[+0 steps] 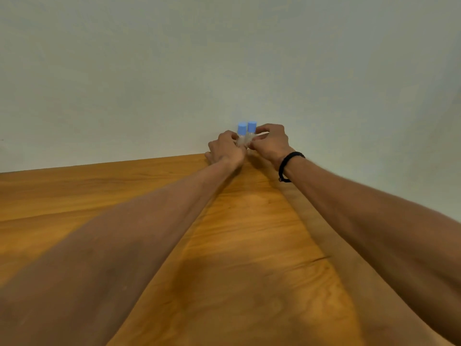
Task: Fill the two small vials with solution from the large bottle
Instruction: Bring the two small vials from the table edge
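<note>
Across the wooden table point(249, 221) both forearms stretch to its far edge by the wall point(224, 58). There the left hand point(225, 148) pinches the left vial point(241, 133) and the right hand point(270, 141) pinches the right vial point(251, 131), side by side. Both blue caps are on and no large bottle shows, so filling seems not yet begun.

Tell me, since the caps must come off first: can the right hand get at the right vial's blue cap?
Probably yes. The right hand already grips the right vial, and its blue cap stands uncovered above the fingers.
</note>
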